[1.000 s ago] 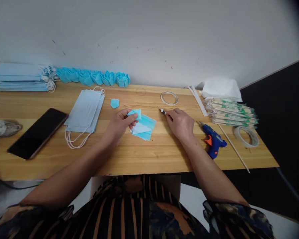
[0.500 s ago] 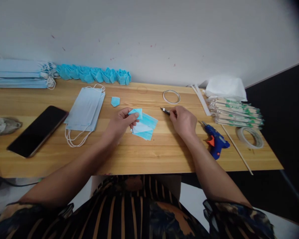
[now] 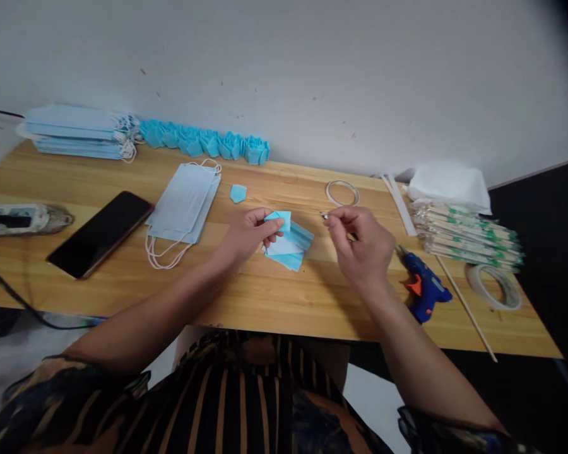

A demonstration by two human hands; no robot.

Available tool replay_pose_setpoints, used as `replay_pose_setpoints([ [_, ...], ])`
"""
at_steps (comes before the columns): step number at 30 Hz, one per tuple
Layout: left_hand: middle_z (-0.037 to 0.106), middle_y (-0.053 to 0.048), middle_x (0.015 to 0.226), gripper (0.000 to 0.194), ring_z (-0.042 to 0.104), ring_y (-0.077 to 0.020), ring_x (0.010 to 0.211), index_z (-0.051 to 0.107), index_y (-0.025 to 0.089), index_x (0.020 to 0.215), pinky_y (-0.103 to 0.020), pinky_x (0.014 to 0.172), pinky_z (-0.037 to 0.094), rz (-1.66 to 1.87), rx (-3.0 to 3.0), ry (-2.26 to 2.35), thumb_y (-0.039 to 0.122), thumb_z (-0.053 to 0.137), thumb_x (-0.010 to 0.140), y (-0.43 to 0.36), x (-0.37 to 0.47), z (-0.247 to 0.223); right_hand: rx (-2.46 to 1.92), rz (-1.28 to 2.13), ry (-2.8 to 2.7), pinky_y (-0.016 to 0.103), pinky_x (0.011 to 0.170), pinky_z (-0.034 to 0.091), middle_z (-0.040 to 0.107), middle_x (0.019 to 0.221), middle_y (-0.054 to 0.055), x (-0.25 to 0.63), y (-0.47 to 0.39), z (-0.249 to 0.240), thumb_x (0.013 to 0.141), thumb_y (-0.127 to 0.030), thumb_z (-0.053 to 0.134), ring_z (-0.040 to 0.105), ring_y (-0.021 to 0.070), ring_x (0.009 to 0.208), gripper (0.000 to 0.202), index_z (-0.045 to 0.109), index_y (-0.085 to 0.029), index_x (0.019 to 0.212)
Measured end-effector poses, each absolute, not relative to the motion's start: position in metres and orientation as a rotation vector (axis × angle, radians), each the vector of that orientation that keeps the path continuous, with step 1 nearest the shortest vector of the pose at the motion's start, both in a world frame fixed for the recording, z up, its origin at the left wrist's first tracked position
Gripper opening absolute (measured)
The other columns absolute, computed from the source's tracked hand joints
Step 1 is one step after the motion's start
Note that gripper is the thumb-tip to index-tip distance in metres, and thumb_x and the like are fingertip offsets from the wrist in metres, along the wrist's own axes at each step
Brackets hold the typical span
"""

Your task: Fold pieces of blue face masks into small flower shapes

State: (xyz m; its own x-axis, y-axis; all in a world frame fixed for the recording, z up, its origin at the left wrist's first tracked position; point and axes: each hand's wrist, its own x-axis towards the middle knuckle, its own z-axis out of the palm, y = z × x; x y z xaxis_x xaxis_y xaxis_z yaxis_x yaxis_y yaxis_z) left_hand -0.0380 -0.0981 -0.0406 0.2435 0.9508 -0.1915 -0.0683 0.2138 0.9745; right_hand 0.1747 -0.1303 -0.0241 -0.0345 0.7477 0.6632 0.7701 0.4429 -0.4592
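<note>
Between the thumb and fingers of my left hand (image 3: 255,232) is a small folded piece of blue mask fabric (image 3: 278,221). Under and just beyond it, larger blue and white mask pieces (image 3: 293,247) lie on the wooden table. My right hand (image 3: 362,243) is closed on a slim dark tool with a pale tip (image 3: 324,215); its fingers hide most of it, so its kind is unclear. That tip points left, toward the held piece, with a gap between them. A small five-sided blue piece (image 3: 238,193) lies behind my left hand.
Face masks (image 3: 184,202) and a phone (image 3: 101,233) lie left. Behind are stacked masks (image 3: 76,132) and blue fabric flowers (image 3: 203,140). A thin tape roll (image 3: 343,193), blue glue gun (image 3: 423,287), glue sticks (image 3: 400,205), wrapped sticks (image 3: 473,236) and wider tape (image 3: 495,287) are right.
The view has shifted, so the table's things sit further right. My right hand has lifted and turned with the dark tool, which shows less now. The left hand keeps hold of the folded piece.
</note>
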Motion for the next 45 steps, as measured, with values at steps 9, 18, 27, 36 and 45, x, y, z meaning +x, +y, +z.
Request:
replay_pose_setpoints([
  [9,0.059,0.003,0.059,0.021,0.05,-0.0068,0.052,0.061,0.017,0.07,-0.02,0.052,0.042,0.941,1.043,1.008,0.031,0.073,0.08,-0.1,-0.037,-0.034,-0.864,-0.472,-1.964,0.032,0.069,0.051,0.074,0.083,0.003,0.141,-0.111,-0.039,0.096,-0.01,0.062,0.066,0.0171,0.073,0.016,0.059,-0.023,0.105],
  [18,0.06,0.003,0.059,0.02,0.049,-0.0062,0.051,0.061,0.016,0.068,-0.02,0.052,0.04,0.89,1.005,1.057,0.024,0.069,0.084,-0.1,-0.035,-0.035,-1.089,-0.028,-1.709,0.033,0.071,0.057,0.077,0.091,0.002,0.144,-0.113,-0.054,0.098,-0.023,0.061,0.073,0.0176,0.08,0.004,0.064,-0.025,0.098],
  [27,0.075,-0.007,0.082,0.03,0.063,-0.0131,0.07,0.064,0.016,0.074,-0.024,0.059,0.044,0.933,0.855,0.825,0.039,0.083,0.07,-0.095,-0.041,-0.041,-1.22,0.217,-1.638,0.032,0.07,0.058,0.076,0.082,0.0,0.146,-0.116,-0.051,0.096,-0.03,0.061,0.07,0.0161,0.071,0.011,0.068,-0.024,0.089],
  [36,0.079,-0.01,0.096,0.025,0.069,-0.0167,0.082,0.069,0.016,0.078,-0.026,0.067,0.05,0.957,0.793,0.687,0.033,0.086,0.072,-0.099,-0.042,-0.038,-1.145,-0.087,-1.831,0.033,0.067,0.053,0.076,0.078,0.001,0.15,-0.115,-0.046,0.099,-0.023,0.057,0.069,0.0172,0.07,0.016,0.068,-0.025,0.088],
  [45,0.078,-0.011,0.093,0.027,0.071,-0.0191,0.086,0.071,0.015,0.079,-0.028,0.071,0.051,0.992,0.77,0.711,0.035,0.086,0.069,-0.096,-0.04,-0.034,-1.0,-0.109,-2.037,0.036,0.079,0.054,0.08,0.095,0.005,0.152,-0.114,-0.048,0.097,-0.015,0.059,0.071,0.0204,0.087,0.017,0.071,-0.024,0.104],
])
